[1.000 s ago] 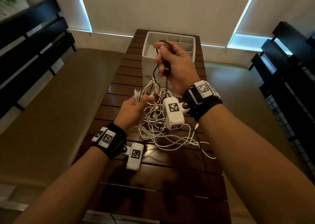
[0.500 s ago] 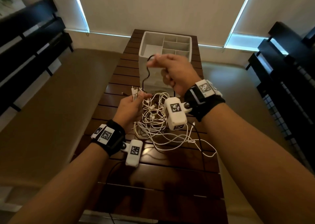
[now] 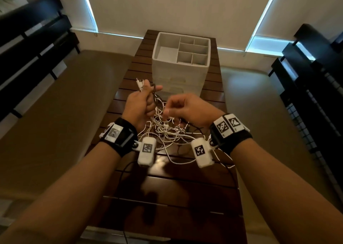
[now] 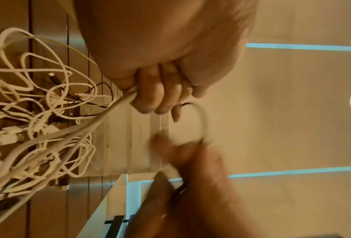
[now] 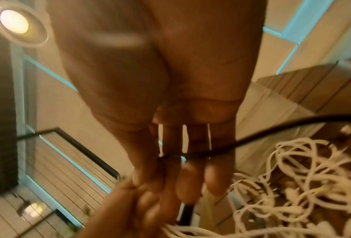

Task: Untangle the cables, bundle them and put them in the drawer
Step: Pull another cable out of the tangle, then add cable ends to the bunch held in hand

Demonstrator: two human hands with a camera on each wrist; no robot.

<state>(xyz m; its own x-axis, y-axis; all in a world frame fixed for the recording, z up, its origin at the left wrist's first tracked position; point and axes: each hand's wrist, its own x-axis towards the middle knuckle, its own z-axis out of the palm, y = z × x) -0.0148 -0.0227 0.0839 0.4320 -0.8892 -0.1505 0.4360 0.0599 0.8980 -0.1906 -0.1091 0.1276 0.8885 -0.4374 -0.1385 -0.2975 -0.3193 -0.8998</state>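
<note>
A tangle of white cables (image 3: 167, 134) lies on the dark slatted table (image 3: 176, 197), in front of the white drawer box (image 3: 178, 73). My left hand (image 3: 146, 99) grips a bunch of white cables just above the heap; their plug ends (image 3: 140, 84) stick up past my thumb. A thin black cable (image 3: 153, 91) loops at that hand's fingertips. My right hand (image 3: 172, 114) hovers close beside it with curled fingers. In the right wrist view the black cable (image 5: 272, 130) crosses those fingers (image 5: 191, 161) and is pinched there. The left wrist view shows the white strands (image 4: 113, 106) running taut from my fist into the heap.
The drawer box has open compartments (image 3: 191, 49) on top and closed drawer fronts facing me. Dark slatted benches (image 3: 33, 45) stand to the left and at the right (image 3: 315, 67). A thin black lead (image 3: 124, 171) runs across the near table towards me.
My right hand dropped from in front of the drawer box and now sits next to the left hand, with the black cable. The left hand rose slightly with the white plug ends.
</note>
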